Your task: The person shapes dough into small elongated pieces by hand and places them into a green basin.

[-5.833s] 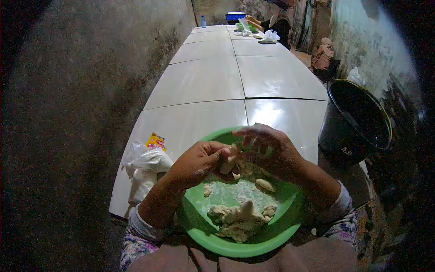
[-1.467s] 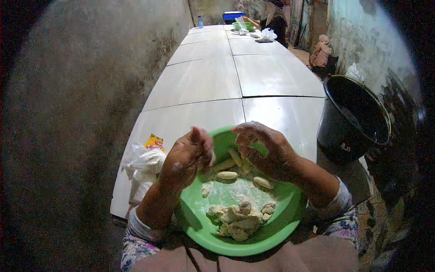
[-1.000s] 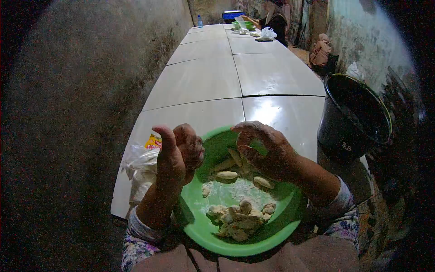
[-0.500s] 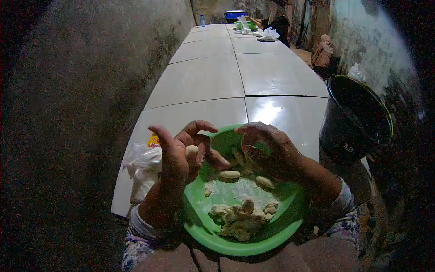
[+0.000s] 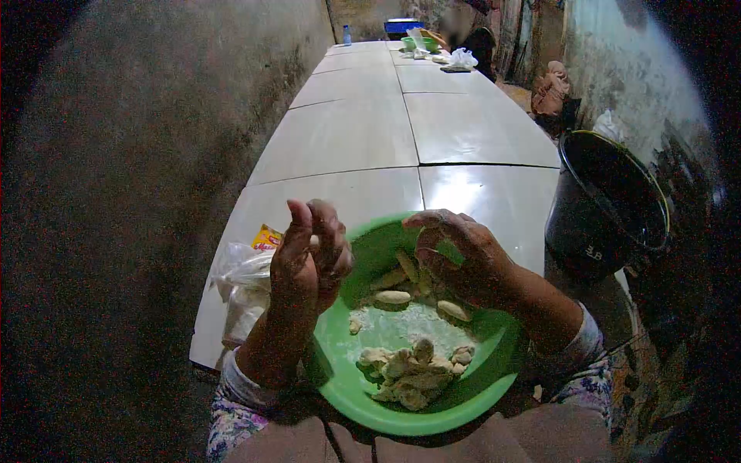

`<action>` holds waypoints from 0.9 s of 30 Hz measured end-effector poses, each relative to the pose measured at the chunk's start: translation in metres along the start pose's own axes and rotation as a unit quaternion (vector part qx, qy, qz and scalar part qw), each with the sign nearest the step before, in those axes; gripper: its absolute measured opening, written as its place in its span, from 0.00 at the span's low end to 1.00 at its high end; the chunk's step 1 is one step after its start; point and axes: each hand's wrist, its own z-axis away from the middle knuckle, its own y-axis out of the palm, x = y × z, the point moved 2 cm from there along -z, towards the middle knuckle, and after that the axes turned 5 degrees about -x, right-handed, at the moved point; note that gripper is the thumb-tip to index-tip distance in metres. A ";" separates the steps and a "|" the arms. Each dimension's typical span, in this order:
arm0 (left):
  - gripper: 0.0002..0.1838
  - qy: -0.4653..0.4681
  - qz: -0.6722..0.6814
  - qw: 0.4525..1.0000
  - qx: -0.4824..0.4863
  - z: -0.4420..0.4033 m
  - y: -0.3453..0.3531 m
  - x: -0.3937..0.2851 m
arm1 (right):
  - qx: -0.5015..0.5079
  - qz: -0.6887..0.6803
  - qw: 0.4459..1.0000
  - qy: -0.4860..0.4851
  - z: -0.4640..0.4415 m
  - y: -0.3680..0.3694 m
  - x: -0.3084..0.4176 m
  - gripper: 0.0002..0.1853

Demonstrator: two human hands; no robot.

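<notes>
The dough [image 5: 409, 378] sits in a craggy heap at six o'clock in the green bowl [image 5: 432, 426], nearest the person. Pale rolls [image 5: 392, 297] lie farther in: one near the middle towards eleven, one at two, others in shade close to twelve. Flour [image 5: 413, 324] dusts the bottom between heap and rolls.

Over the rim at ten, the left hand [image 5: 312, 251] stands thumb up, fingers curled around a small piece [image 5: 314, 241], mostly hidden from me. At one, the right hand [image 5: 463, 251] hovers, thumb and fingers bowed into a loose ring with green showing through the gap.

Clear bags [image 5: 247, 289] slump between nine and ten beside the left forearm, a yellow packet [image 5: 266, 237] just behind them. At two, beside the table [image 5: 332, 143], stands a black bucket [image 5: 594, 231]. The table runs off to twelve, where a blue box [image 5: 400, 28] and a bottle [image 5: 346, 35] stand; a co-worker [image 5: 482, 52] is at that end. Another person [image 5: 550, 91] is low by the wall, at one.
</notes>
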 end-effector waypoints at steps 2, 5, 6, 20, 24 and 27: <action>0.32 -0.059 0.126 0.983 0.117 -0.006 -0.005 -0.002 | -0.014 -0.032 0.999 0.034 -0.001 0.000 0.000 0.18; 0.42 -0.127 0.093 0.980 0.118 -0.009 0.003 0.003 | -0.035 -0.092 0.993 0.069 -0.001 -0.001 -0.002 0.19; 0.42 -0.124 0.094 0.981 0.118 -0.006 0.001 0.008 | -0.049 -0.121 0.989 0.066 -0.001 -0.001 -0.004 0.18; 0.52 0.166 -0.107 0.979 0.052 0.014 0.114 -0.002 | -0.168 -0.245 0.955 -0.014 -0.040 0.008 0.103 0.38; 0.57 0.018 0.164 0.984 0.065 0.033 0.120 0.008 | -0.129 -0.520 0.840 0.086 -0.027 0.004 0.129 0.49; 0.58 -0.011 0.085 0.996 0.035 0.020 0.115 0.012 | -0.167 -0.449 0.871 0.112 -0.024 0.018 0.118 0.47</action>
